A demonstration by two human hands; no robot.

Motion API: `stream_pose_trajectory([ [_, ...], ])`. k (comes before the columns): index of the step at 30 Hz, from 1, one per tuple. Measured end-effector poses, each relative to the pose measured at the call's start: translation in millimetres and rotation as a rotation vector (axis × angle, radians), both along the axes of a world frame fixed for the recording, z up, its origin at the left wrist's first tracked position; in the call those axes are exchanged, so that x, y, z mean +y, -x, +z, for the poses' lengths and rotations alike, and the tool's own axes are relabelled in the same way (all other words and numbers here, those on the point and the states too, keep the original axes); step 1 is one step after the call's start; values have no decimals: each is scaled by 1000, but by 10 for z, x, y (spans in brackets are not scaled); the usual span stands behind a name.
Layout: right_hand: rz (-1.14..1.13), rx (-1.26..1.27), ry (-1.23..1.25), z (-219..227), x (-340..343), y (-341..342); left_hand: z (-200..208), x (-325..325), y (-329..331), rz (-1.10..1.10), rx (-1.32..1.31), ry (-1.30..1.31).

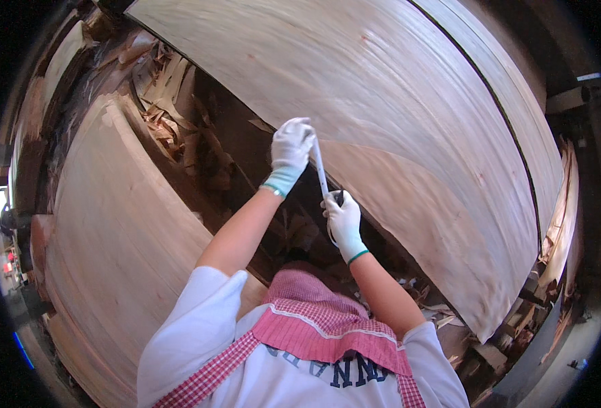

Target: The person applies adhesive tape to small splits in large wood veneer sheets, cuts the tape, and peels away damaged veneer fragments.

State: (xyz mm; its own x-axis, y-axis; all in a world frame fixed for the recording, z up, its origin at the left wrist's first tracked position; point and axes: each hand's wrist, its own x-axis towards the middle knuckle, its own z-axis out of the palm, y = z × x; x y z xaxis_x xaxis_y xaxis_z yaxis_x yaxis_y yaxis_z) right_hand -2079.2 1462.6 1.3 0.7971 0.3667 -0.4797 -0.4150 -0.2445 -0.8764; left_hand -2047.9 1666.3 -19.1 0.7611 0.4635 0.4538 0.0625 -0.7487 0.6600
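My left hand (291,148), in a white glove with a pale green cuff, is closed on the upper end of a narrow white measuring tape (320,168). The tape runs taut down to my right hand (345,223), gloved in white too, whose fingers wrap round its lower end. Something small and black (339,198) shows at that grip; its kind is hard to make out. Both hands are over the near edge of a broad stack of thin pale wood veneer sheets (382,75). A smaller, warmer-toned veneer piece (409,197) lies along that edge.
On the left stands another veneer stack (120,224). Torn veneer scraps (168,102) fill the dark gap between the stacks. More offcuts (490,353) lie at the lower right, and curled strips (564,211) stand by the right end of the big stack.
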Motion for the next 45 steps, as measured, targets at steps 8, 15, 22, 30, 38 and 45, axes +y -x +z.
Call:
stream_pose_trajectory([
  [8,-93,163,102,-76,79,-122,-334,-15,-160,39,161,-278],
  [15,-68,-234,360,283,-699,-995,39,-368,-250,-79,376,-357],
  [22,-145,-160,343,311,-1011,-1087,98,-1079,-651,-720,396,-579],
  [30,-223,7,285,310,-1691,-1690,155,-1753,-1135,-836,89,-556],
  [38,-105,-674,884,1021,-2572,-1631,494,-1961,-1363,-897,523,-437],
  [45,-315,-797,769,1628,-2857,182,1321,-2931,-329,-1378,675,1010],
])
